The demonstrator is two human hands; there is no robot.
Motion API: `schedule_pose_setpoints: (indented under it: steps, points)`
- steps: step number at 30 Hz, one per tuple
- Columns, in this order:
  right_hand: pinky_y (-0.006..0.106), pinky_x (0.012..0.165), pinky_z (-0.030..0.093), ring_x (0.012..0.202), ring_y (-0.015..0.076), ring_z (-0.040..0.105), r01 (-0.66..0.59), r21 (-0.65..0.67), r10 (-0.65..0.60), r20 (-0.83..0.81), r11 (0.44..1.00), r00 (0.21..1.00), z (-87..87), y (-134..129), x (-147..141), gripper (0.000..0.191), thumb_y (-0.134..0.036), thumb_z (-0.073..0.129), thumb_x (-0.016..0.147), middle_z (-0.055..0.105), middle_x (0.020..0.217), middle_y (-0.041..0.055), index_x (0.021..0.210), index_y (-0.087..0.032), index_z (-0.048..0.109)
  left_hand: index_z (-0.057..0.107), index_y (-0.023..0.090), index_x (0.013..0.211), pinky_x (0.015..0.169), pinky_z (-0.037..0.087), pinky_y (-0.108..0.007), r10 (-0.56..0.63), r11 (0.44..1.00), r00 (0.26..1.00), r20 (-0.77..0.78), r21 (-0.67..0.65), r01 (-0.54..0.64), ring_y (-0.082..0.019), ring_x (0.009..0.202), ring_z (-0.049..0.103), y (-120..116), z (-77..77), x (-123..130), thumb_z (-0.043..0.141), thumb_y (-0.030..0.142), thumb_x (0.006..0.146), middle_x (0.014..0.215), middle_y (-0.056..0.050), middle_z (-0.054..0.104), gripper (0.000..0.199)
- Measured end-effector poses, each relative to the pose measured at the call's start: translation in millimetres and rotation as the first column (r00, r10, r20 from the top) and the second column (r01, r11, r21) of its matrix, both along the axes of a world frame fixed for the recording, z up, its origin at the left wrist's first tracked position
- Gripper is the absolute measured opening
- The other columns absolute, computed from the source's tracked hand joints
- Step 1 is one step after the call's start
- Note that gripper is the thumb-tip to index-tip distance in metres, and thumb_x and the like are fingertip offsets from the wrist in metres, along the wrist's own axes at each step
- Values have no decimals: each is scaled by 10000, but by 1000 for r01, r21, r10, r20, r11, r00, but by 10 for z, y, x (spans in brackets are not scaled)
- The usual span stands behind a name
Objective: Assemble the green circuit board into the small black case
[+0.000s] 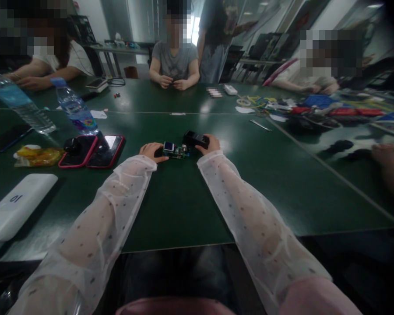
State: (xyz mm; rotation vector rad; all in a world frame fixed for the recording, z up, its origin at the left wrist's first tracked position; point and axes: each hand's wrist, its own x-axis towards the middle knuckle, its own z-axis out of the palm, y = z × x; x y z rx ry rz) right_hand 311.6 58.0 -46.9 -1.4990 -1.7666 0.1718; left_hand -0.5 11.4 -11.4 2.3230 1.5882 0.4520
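In the middle of the green table, my left hand (153, 151) grips the left end of a small green circuit board (179, 152) that carries a little square screen. My right hand (210, 144) has its fingers round the right end of a black plastic case (195, 138), which lies just behind and to the right of the board. The case's far end comes close to the board's right edge; whether they touch I cannot tell. Both hands rest low at the tabletop, and sheer dotted sleeves cover my forearms.
Left of my hands lie two pink-edged phones (105, 151), a yellow packet (37, 156), a white power bank (19, 205) and water bottles (75, 107). A tweezers-like metal tool (261, 125) and a pile of cables (259, 104) lie to the right. Several people sit around the table (180, 210).
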Motion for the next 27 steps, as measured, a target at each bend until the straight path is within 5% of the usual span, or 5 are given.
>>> schedule_pose_setpoints:
  steps: [5, 11, 23, 27]
  points:
    - [481, 962, 479, 1123, 301, 585, -93, 44, 101, -231, 995, 968, 220, -226, -189, 714, -611, 686, 702, 605, 1222, 110, 1273, -221, 505, 550, 279, 1288, 1143, 282, -527, 13, 1000, 1000, -6, 3, -13, -308, 1348, 435, 6, -8, -2, 605, 615, 777, 1399, -70, 545, 614]
    - [455, 976, 488, 1147, 286, 580, -307, 38, 307, -215, 951, 927, 444, -506, -495, 667, -585, 715, 699, 608, 1231, 90, 1247, -251, 537, 556, 267, 1296, 1150, 278, -514, 12, 999, 1000, -1, 31, -12, -316, 1356, 429, 27, -72, -14, 620, 604, 768, 1404, -70, 545, 630]
    - [534, 948, 473, 1083, 312, 589, -358, -128, 356, -41, 925, 934, 315, -481, -633, 584, -339, 809, 635, 634, 1172, 76, 1163, -279, 568, 517, 249, 1335, 1154, 304, -469, 89, 995, 994, 64, 30, -91, -301, 1327, 474, -16, -21, 42, 681, 652, 687, 1403, -83, 549, 780]
    - [519, 953, 468, 1059, 298, 595, -403, -132, 400, -48, 906, 915, 273, -460, -616, 587, -335, 800, 635, 630, 1146, 65, 1153, -269, 532, 510, 254, 1377, 1159, 291, -471, 115, 993, 984, 133, 16, -119, -294, 1349, 452, -66, -4, 48, 504, 682, 821, 1403, -68, 560, 701]
